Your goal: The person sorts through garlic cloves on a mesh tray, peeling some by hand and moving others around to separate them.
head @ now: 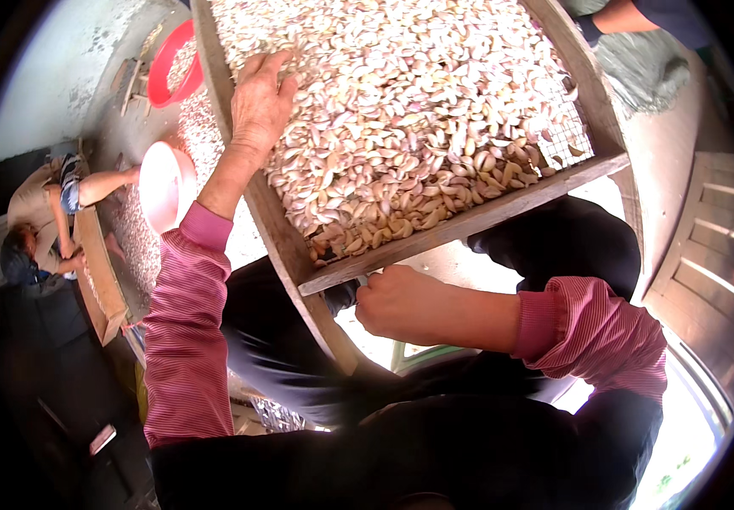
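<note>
A wooden-framed wire-mesh tray (398, 229) lies in front of me, spread with a thick layer of garlic cloves (379, 134). My left hand (261, 99) reaches over the tray's left rail, palm down, fingers apart on the cloves near that edge. Just below the front rail, my right hand (398, 303) is curled into a loose fist. Its fingers face away from me, so whether anything is in it is hidden. Bare wire mesh (564, 137) shows at the tray's right corner.
At left, a red basin (179, 64) holds more cloves, and a pale pink basin (166, 188) stands nearer. Cloves cover the floor (140, 236) there. Another person (41, 210) sits by a wooden frame (99, 274). Someone's arm (625, 16) enters at upper right beside a translucent sack (644, 70).
</note>
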Tool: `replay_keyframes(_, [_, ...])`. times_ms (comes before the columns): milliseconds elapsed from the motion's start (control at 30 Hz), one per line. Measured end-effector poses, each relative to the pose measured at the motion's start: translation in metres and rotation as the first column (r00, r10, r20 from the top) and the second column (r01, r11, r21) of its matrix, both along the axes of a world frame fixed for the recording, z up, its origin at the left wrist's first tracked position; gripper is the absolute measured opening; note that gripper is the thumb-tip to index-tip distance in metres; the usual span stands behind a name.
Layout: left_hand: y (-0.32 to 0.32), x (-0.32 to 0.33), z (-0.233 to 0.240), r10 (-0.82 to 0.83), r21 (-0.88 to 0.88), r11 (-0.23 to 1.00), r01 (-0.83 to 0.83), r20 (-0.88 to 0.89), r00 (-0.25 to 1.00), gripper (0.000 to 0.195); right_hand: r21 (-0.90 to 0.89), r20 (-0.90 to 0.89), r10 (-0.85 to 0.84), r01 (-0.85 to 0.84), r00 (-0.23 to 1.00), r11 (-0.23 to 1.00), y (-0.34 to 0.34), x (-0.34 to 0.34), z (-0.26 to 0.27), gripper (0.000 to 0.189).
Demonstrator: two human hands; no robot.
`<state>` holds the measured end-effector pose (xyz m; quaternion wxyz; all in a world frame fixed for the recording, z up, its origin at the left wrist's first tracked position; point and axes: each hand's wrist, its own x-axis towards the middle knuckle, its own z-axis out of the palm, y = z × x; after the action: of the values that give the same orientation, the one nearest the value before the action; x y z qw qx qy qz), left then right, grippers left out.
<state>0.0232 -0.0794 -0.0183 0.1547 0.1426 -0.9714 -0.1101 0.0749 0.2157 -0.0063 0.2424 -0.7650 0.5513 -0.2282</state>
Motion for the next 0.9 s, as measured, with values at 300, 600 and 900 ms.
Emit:
replay_keyframes(300, [0.021, 0.047, -0.023, 0.166, 0.372, 0.883, -0.285, 0.320, 0.933, 0.069, -0.010, -0.075, 0.018, -0.019, 0.997, 1.000, -0.005, 0.007, -0.003, 0.005])
replay_keyframes(600, [0.119, 0.049, -0.039, -0.286, 0.098, 0.957, 0.273, 0.162, 0.944, 0.071, -0.011, -0.058, -0.009, 0.008, 0.998, 1.000, -0.007, 0.011, -0.013, 0.007])
replay_keyframes(900, [0.171, -0.030, -0.030, -0.772, 0.107, 0.635, 0.765, 0.054, 0.634, 0.069, 0.034, -0.041, 0.000, 0.001, 0.999, 0.999, -0.001, 0.007, -0.011, 0.006])
